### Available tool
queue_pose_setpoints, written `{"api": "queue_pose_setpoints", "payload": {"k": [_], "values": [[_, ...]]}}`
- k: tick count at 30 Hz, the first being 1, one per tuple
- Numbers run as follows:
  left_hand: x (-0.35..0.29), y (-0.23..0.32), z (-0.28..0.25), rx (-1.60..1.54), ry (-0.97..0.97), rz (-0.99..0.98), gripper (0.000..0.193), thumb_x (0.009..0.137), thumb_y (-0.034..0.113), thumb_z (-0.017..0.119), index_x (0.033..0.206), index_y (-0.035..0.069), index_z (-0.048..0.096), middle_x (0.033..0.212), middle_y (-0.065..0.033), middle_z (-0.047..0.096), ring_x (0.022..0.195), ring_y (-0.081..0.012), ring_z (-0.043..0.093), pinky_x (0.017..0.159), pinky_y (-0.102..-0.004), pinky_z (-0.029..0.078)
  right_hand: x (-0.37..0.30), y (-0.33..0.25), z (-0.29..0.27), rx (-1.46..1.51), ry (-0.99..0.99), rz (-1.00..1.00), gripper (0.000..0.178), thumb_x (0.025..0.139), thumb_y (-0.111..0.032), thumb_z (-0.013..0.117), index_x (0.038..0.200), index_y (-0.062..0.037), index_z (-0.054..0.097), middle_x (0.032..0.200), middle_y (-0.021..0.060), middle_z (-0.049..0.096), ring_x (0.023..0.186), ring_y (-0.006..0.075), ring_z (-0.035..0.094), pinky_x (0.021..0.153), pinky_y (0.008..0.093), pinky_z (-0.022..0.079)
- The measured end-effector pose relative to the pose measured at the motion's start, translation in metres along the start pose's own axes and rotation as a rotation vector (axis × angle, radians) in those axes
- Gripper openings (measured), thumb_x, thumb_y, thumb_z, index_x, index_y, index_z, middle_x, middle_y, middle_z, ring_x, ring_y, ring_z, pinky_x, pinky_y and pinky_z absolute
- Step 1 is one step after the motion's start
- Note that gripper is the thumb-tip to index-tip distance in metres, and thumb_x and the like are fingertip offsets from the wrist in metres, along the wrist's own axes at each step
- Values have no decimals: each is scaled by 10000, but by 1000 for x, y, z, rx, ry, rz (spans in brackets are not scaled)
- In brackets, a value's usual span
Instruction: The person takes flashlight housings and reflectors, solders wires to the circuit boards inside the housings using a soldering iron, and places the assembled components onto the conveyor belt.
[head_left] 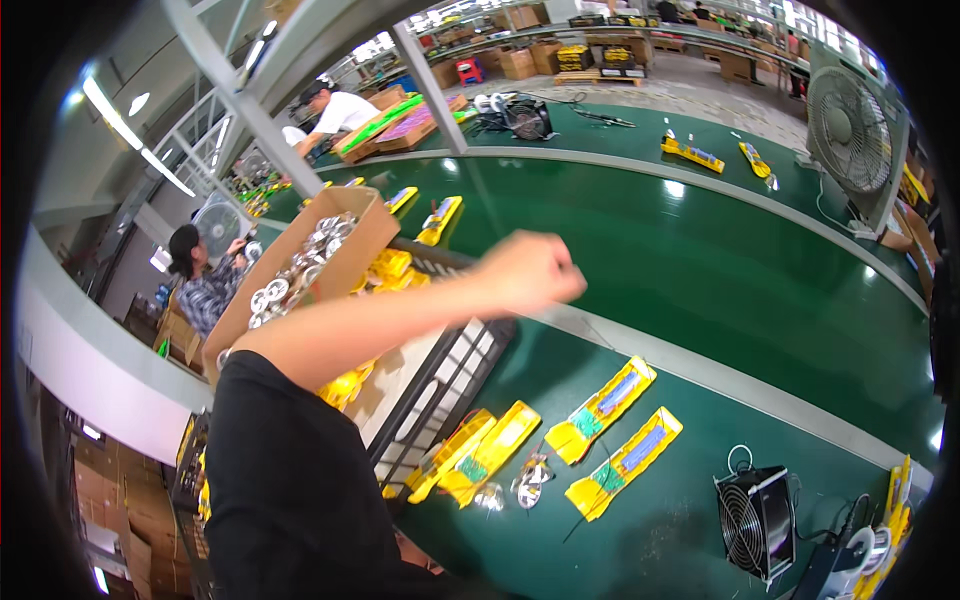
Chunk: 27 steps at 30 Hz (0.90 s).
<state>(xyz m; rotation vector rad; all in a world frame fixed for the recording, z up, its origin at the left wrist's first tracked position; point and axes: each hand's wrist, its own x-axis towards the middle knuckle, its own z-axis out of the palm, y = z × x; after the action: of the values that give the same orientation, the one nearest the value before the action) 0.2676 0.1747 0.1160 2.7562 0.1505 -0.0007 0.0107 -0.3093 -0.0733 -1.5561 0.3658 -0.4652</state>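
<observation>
Blur hid whether the curled left hand [532, 273] above the green belt [690, 265] held anything; the right hand was unseen. Yellow casings [503, 442] lay near, right of the crate [464, 392]; their circuit boards [607, 478] likely needed gentle handling.

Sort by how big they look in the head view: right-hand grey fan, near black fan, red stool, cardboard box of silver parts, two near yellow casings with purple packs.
1. Cardboard box, partly hidden
2. Grey fan
3. Black fan
4. Two yellow casings, slim, too alike to rank apart
5. Red stool
</observation>
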Motion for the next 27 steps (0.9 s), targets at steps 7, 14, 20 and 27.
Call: {"api": "queue_pose_setpoints", "payload": {"k": [7,14,20,27], "values": [[-96,53,104,110,-287,-30,521,676,362,632,929,-77,513,886,-225,558,876,-331,546,750,-378,459,-9,-1,-5,-181,-15,-116,289,814,-140,589,1061,0,537,1003,182,492,833,332,513,746,409,425],[-164,102,117,0,-383,33,435,688,289,623,828,-113,533,884,-257,531,888,-354,513,783,-400,444,-8,11,-4,285,-128,-78,193,815,-86,553,970,27,530,895,138,490,801,251,479,692,327,400],[-247,121,128,-104,-178,52,396,745,249,623,936,-76,500,876,-211,515,855,-328,534,717,-371,457,-13,14,-8,199,-34,-34,162,825,-99,541,926,26,520,835,130,514,749,266,491,673,331,402],[-266,66,118,-394,430,-72,258,727,-2,610,977,11,548,878,-91,541,706,-146,555,569,-236,473,-8,0,-4,-66,-71,-196,180,829,-164,548,812,13,519,783,152,505,710,289,499,604,349,393]]}}
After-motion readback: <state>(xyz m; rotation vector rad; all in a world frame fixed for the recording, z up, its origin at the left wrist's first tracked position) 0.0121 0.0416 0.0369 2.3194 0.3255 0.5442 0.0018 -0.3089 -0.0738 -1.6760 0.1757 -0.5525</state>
